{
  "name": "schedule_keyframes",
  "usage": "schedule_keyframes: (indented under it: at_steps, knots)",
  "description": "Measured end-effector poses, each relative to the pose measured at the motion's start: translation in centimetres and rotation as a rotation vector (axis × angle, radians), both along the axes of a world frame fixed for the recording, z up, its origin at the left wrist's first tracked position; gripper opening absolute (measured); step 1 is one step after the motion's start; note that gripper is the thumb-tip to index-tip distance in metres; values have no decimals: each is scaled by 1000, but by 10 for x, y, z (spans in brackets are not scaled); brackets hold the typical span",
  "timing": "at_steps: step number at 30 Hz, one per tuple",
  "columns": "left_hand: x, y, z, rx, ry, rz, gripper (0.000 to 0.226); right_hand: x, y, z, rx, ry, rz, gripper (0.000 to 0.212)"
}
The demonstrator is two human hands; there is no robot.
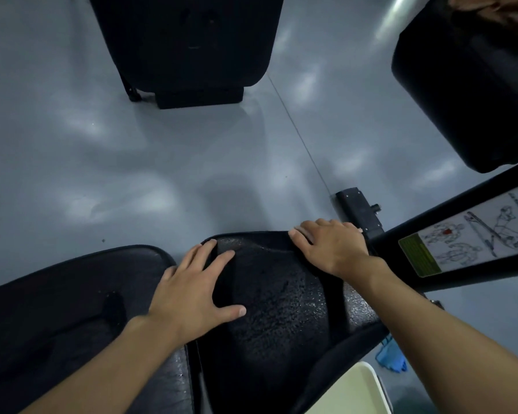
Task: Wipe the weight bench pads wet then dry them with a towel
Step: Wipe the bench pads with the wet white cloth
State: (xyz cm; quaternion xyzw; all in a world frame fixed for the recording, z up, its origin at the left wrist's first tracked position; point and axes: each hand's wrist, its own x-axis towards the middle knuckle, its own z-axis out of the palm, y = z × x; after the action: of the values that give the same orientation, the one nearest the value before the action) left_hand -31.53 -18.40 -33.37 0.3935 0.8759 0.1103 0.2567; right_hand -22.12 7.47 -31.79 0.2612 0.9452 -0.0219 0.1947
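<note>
A dark towel (277, 297) lies spread over the black seat pad (358, 309) of the weight bench at the lower middle. My left hand (192, 291) presses flat on the towel's left edge with fingers spread. At the towel's far right corner my right hand (331, 245) rests flat, fingers straight. Water droplets show on the bare strip of the seat pad to the right of the towel. The bench's longer black back pad (66, 297) stretches away to the lower left, with a wet patch on it.
A black machine frame bar with an exercise diagram sticker (467, 237) crosses at the right. Another black pad (189, 40) stands at the top centre and one more pad (473, 94) at the upper right. A blue cloth (391, 358) lies on the grey floor at lower right.
</note>
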Motion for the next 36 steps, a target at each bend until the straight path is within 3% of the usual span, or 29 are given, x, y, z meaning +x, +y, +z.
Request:
schedule_keyframes:
  at_steps: [12, 18, 24, 30, 36]
  knots:
    - [-6, -33, -17, -12, 71, 64, 110, -55, -65, -23, -185, 33, 124, 68]
    - [-8, -45, -24, -3, 63, 32, 114, -31, -34, -17, -93, 69, 94, 70]
    - [-6, -46, -28, 47, 40, 43, 115, -50, -64, -19, -108, 73, 60, 63]
    - [-3, -55, -31, 105, 67, 100, 119, -78, -107, -28, -183, 108, 197, 59]
    - [1, -66, -31, 119, 54, 155, 132, -94, -145, -34, -150, 49, 454, 68]
